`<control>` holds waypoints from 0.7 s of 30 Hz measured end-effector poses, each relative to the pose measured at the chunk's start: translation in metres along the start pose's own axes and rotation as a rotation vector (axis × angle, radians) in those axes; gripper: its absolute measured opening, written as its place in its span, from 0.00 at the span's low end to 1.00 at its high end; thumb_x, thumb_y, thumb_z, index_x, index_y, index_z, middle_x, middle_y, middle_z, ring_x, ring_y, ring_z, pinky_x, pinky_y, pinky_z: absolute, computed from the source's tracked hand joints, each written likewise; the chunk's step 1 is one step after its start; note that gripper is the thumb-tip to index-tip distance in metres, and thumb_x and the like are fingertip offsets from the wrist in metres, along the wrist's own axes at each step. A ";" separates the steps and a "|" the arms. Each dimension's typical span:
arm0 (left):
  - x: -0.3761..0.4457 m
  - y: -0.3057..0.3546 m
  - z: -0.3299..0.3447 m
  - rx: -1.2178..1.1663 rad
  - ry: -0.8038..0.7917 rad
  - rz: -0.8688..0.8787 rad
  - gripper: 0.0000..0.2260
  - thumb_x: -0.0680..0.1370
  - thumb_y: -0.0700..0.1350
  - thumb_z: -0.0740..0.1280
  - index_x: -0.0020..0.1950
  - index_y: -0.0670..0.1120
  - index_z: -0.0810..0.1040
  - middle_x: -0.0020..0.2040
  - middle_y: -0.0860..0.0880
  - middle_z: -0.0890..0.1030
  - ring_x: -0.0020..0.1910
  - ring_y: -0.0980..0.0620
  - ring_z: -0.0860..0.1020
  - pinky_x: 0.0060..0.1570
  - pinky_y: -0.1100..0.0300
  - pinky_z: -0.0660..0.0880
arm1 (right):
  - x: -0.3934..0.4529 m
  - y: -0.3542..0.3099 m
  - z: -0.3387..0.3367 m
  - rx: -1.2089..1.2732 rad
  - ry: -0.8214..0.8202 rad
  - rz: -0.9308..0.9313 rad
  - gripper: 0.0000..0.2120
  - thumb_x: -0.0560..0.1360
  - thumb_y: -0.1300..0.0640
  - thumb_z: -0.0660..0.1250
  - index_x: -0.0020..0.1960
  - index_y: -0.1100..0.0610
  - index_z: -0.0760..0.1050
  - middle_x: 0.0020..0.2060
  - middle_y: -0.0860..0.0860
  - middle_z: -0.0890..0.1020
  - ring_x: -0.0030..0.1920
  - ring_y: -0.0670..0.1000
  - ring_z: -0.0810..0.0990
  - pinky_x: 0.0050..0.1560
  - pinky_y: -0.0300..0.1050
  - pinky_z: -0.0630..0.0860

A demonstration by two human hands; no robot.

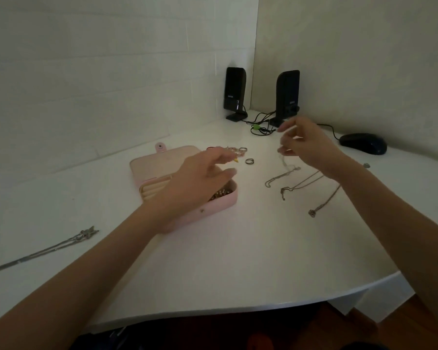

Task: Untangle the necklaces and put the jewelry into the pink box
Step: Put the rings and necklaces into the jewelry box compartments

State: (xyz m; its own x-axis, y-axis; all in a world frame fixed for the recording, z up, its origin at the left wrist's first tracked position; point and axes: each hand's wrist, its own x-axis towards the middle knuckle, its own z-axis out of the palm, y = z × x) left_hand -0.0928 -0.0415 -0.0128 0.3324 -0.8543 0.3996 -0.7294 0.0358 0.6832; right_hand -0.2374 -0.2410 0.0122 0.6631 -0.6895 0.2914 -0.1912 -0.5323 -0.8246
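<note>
The pink box [159, 162] lies open on the white desk, its lid flat behind it and gold jewelry [220, 194] in the right compartment. My left hand [202, 173] hovers over the box with relaxed, spread fingers, holding nothing. My right hand [306, 145] is raised to the right and pinches a thin silver necklace [283, 170] that hangs down to the desk. Two more chains [304, 184] [324, 203] lie under my right forearm. Several rings [238, 150] sit behind the box, one ring [249, 161] apart from them.
Another long silver chain [48, 248] lies at the desk's left edge. Two black speakers [234, 93] [287, 96] with cables stand in the corner, and a black mouse [363, 143] sits at the right. The desk's curved front edge [263, 305] is close to me.
</note>
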 end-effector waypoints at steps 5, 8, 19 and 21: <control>0.034 0.017 0.028 -0.275 -0.087 -0.171 0.20 0.78 0.43 0.67 0.68 0.43 0.69 0.61 0.48 0.78 0.59 0.55 0.76 0.59 0.66 0.73 | -0.008 -0.033 0.018 0.322 -0.123 -0.043 0.09 0.78 0.66 0.62 0.57 0.59 0.72 0.42 0.55 0.77 0.40 0.49 0.81 0.44 0.39 0.80; 0.040 0.017 0.038 -0.380 -0.114 -0.214 0.10 0.79 0.37 0.65 0.60 0.40 0.73 0.50 0.44 0.81 0.48 0.53 0.80 0.51 0.67 0.74 | -0.009 -0.043 0.024 0.491 -0.143 -0.061 0.07 0.79 0.66 0.60 0.54 0.57 0.73 0.40 0.55 0.76 0.38 0.47 0.80 0.44 0.41 0.79; 0.019 0.007 -0.028 -0.367 -0.068 -0.301 0.10 0.81 0.41 0.62 0.45 0.42 0.80 0.26 0.51 0.69 0.25 0.59 0.68 0.32 0.66 0.72 | -0.008 -0.030 0.026 -0.179 -0.164 -0.285 0.12 0.80 0.65 0.58 0.54 0.54 0.77 0.43 0.44 0.76 0.35 0.36 0.74 0.39 0.27 0.72; 0.013 0.004 -0.039 -0.344 0.029 -0.278 0.08 0.79 0.41 0.64 0.45 0.42 0.82 0.27 0.53 0.74 0.27 0.59 0.70 0.32 0.67 0.73 | -0.011 -0.031 0.032 -0.296 -0.276 -0.336 0.12 0.80 0.65 0.59 0.55 0.54 0.79 0.42 0.40 0.75 0.37 0.31 0.73 0.39 0.24 0.68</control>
State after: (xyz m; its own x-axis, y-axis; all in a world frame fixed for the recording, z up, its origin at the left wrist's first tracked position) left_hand -0.0682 -0.0325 0.0195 0.5076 -0.8414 0.1853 -0.3698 -0.0185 0.9289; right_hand -0.2153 -0.2015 0.0187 0.8812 -0.3230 0.3451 -0.1048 -0.8455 -0.5236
